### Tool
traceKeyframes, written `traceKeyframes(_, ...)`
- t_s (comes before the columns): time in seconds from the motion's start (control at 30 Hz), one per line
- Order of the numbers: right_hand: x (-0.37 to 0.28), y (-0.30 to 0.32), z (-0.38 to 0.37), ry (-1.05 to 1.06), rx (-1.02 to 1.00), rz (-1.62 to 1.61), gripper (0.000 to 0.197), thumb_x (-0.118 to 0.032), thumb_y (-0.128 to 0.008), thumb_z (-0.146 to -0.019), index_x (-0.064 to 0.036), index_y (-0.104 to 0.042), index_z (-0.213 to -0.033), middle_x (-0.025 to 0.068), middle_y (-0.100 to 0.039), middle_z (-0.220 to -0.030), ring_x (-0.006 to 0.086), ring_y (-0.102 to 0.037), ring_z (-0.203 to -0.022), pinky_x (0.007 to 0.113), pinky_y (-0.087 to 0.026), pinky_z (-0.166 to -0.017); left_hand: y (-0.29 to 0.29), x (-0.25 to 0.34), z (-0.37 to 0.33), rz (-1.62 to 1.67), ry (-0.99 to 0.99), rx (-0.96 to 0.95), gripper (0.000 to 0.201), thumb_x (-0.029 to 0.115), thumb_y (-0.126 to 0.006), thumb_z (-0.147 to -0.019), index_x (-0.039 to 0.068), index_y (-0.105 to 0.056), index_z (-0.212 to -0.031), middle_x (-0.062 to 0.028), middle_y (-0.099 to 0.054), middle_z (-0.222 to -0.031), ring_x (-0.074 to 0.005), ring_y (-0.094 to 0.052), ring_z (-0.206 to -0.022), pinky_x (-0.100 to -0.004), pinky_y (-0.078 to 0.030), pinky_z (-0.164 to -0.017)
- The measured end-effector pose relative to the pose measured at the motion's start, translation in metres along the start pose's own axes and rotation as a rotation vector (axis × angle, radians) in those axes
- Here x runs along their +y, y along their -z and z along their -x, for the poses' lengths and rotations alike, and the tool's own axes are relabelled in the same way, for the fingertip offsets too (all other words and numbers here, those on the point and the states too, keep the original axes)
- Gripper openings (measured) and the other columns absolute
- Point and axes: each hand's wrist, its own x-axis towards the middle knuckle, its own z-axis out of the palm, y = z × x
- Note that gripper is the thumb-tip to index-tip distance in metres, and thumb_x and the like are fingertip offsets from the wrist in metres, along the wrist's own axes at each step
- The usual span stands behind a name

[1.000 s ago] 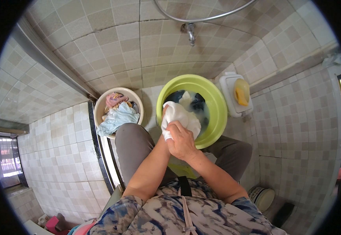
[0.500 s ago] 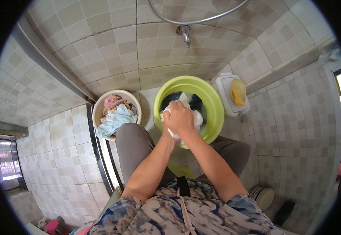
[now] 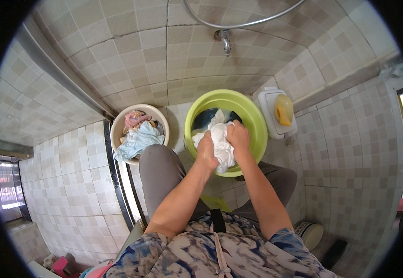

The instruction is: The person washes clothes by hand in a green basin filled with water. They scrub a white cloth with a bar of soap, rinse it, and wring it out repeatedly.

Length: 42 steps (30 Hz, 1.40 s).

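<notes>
A wet white cloth (image 3: 220, 141) is bunched between my two hands over the lime-green basin (image 3: 257, 134). My left hand (image 3: 206, 151) grips the cloth's left side, fingers closed. On the other side my right hand (image 3: 238, 136) clutches it, fingers curled into the fabric. The cloth's lower end hangs by the basin's near rim, and its upper part trails down among dark fabric (image 3: 204, 118) in the water. Whether the cloth is a garment I cannot tell.
Left of the basin stands a cream tub (image 3: 165, 125) heaped with pink and light-blue laundry (image 3: 141, 139). To the right is a white lidded bin (image 3: 268, 104) with a yellow scoop-like item (image 3: 283, 111) on top. A tap (image 3: 226, 44) and a shower hose (image 3: 243, 24) are on the tiled wall.
My hands were clasped together over the cloth and have now moved apart to either side. More of the white cloth shows between them, with its end hanging toward me.
</notes>
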Motion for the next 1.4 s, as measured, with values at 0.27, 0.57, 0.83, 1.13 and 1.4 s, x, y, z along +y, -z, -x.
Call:
traceKeyframes(0.27,-0.065,0.039,0.083,0.205,-0.090,-0.114,0.024,-0.022,-0.049,-0.076,0.0003,-0.051,-0.083,0.0233,-0.058,-0.068,0.0394,-0.057,-0.062,0.047,-0.046,-0.057,0.028,0.005,-0.032,0.297,-0.050,-0.165,0.023,0.022,-0.049,-0.083,0.002,-0.057,-0.091,-0.0088,-0.060,-0.081,-0.0218,-0.059,-0.070,-0.0348,-0.050,-0.063)
traceKeyframes(0.57,-0.097,0.029,0.020,0.307,-0.140,0.114,0.030,-0.030,-0.051,-0.075,-0.0004,-0.053,-0.078,0.0200,-0.060,-0.066,0.0354,-0.061,-0.062,0.045,-0.048,-0.056,0.015,0.003,-0.010,0.164,-0.249,-0.625,0.024,0.030,-0.047,-0.086,0.012,-0.054,-0.101,-0.0054,-0.058,-0.088,-0.0205,-0.058,-0.079,-0.0337,-0.049,-0.067)
traceKeyframes(0.83,-0.053,0.017,-0.016,0.007,-0.136,0.027,0.042,-0.031,-0.039,-0.081,-0.0017,-0.052,-0.109,0.0241,-0.062,-0.076,0.0400,-0.060,-0.069,0.047,-0.047,-0.069,-0.001,0.004,0.003,0.081,-0.035,-0.209,0.033,0.033,-0.045,-0.089,0.009,-0.055,-0.109,-0.0054,-0.062,-0.099,-0.0198,-0.061,-0.084,-0.0326,-0.051,-0.072)
traceKeyframes(1.13,-0.062,0.033,0.070,0.217,-0.132,-0.095,0.046,-0.022,-0.046,-0.078,-0.0049,-0.046,-0.121,0.0212,-0.060,-0.071,0.0379,-0.058,-0.062,0.046,-0.047,-0.060,0.051,0.002,-0.047,0.075,-0.208,-0.206,0.034,0.034,-0.043,-0.086,0.007,-0.058,-0.101,-0.0087,-0.062,-0.089,-0.0238,-0.059,-0.079,-0.0365,-0.050,-0.072)
traceKeyframes(1.4,-0.102,0.039,0.058,0.365,-0.198,0.007,0.029,-0.024,-0.054,-0.076,-0.0039,-0.054,-0.097,0.0196,-0.060,-0.066,0.0354,-0.060,-0.058,0.044,-0.048,-0.055,0.043,0.000,-0.034,0.217,-0.235,-0.737,0.035,0.040,-0.043,-0.087,0.012,-0.053,-0.105,-0.0072,-0.059,-0.090,-0.0246,-0.058,-0.080,-0.0377,-0.049,-0.070)
